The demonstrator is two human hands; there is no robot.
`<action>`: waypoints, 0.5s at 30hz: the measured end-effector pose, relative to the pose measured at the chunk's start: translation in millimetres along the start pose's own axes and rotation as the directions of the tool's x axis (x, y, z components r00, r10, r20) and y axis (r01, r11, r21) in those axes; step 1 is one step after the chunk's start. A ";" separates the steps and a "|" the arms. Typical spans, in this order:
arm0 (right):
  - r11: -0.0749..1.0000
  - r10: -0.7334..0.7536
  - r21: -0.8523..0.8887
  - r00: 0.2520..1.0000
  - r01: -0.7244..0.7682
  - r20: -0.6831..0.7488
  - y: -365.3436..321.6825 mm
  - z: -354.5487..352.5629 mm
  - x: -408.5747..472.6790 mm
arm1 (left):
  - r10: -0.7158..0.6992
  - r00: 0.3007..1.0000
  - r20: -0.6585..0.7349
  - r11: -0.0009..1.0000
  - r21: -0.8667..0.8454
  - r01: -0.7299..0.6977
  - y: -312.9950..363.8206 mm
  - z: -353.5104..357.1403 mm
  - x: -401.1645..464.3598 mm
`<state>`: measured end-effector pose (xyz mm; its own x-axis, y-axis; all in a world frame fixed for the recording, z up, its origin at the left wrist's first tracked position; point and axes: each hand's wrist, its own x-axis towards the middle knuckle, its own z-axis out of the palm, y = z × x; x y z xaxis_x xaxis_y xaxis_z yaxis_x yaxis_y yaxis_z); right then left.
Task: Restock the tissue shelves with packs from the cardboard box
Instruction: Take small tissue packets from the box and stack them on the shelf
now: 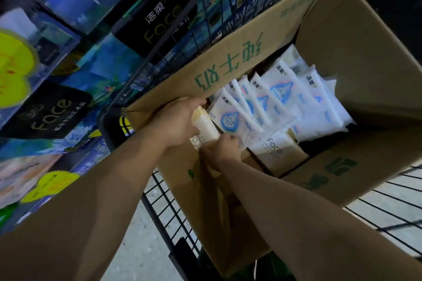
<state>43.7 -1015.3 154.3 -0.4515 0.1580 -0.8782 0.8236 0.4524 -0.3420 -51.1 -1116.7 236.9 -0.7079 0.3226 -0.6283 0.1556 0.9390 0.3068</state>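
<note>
Two hands meet at the near-left corner of the open cardboard box (356,57): the left hand (177,121) has its fingers curled round a cream-coloured tissue pack (205,126), held upright just above the box's edge, and the right hand (222,150) sits just below it, fingers bent against the pack's lower end and the wrapping beside it, though whether they truly pinch anything cannot be told. Inside the box about five white packs with blue triangle marks (280,96) stand tilted in a row, leaning on one another, and one beige pack printed "Face" (277,151) lies in front of them near the right hand. Four box flaps stand open, the far-left one bearing green characters. The box rests in one black wire cart (164,210), whose mesh shows behind and below it. To the left, the tissue shelves (75,36) hold blue and black packs, two of the black ones marked "Face", with two yellow price tags (16,68) hanging in front. Pale floor (141,248) shows under the arms.
</note>
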 end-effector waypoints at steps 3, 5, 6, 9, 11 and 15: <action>0.998 -0.005 0.062 1.000 0.004 0.013 1.5 -3.6 3.4 | 0.005 1.000 0.000 1.000 0.012 -0.005 -1.0 0.7 0.4; 1.000 0.014 0.026 0.997 -0.016 0.075 1.4 -6.9 4.5 | 0.006 1.000 -0.002 1.000 0.023 -0.006 -0.6 1.3 0.3; 1.000 0.024 -0.016 0.993 -0.022 0.115 1.3 -10.4 3.4 | 0.008 1.000 -0.002 1.000 0.026 -0.008 -0.1 1.8 0.3; 0.998 -0.008 -0.055 0.988 0.017 0.152 5.8 -21.8 3.0 | 0.000 1.000 0.023 1.000 0.029 -0.001 0.9 2.7 1.5; 0.994 -0.058 -0.089 0.991 0.069 0.124 10.1 -34.4 -2.2 | -0.011 0.998 0.066 1.000 0.025 0.009 2.3 3.7 2.9; 0.932 -0.200 -0.284 0.973 0.224 0.113 25.2 -60.7 -13.5 | -0.016 0.986 0.169 0.999 0.045 0.008 6.5 8.4 6.9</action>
<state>49.8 -952.8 177.9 -0.5652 -0.0358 -0.8242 0.5687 0.7068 -0.4207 -49.1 -1107.4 228.6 -0.5841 0.3230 -0.7447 0.1808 0.9461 0.2686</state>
